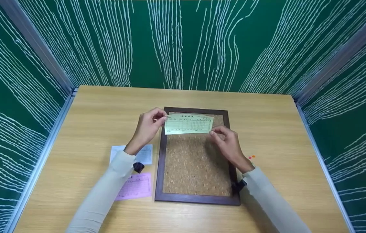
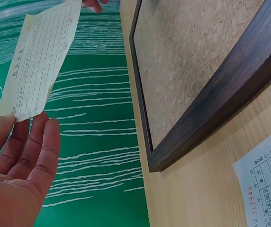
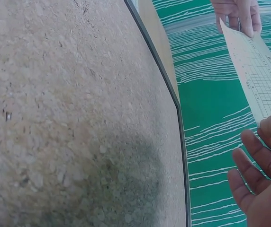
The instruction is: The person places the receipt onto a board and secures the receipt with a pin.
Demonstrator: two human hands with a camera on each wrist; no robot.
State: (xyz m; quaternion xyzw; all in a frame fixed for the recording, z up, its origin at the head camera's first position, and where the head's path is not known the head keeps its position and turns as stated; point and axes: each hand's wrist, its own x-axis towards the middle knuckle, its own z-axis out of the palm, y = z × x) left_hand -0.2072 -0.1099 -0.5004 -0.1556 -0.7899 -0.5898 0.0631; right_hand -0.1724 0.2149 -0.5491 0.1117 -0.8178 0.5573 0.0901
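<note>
A pale green printed form [image 1: 188, 124] is stretched between both hands above the upper part of a cork board [image 1: 197, 165]. My left hand [image 1: 149, 126] pinches its left edge between thumb and index finger. At the lower right corner, my right hand [image 1: 227, 142] pinches the paper the same way. Both wrist views show the slip [image 2: 43, 59] raised off the cork, slightly bowed, with the other fingers of each hand loosely bent. The board has a dark brown wooden frame [image 1: 199, 198] and lies flat on the table; the right hand casts a shadow on the cork.
Left of the board lie a white-blue form [image 1: 145, 155] and a purple form [image 1: 139, 186], both partly covered by the left arm. Small orange and pink pieces [image 1: 253, 156] sit right of the board. Green walls with white lines [image 1: 183, 45] enclose the wooden table [image 1: 105, 106].
</note>
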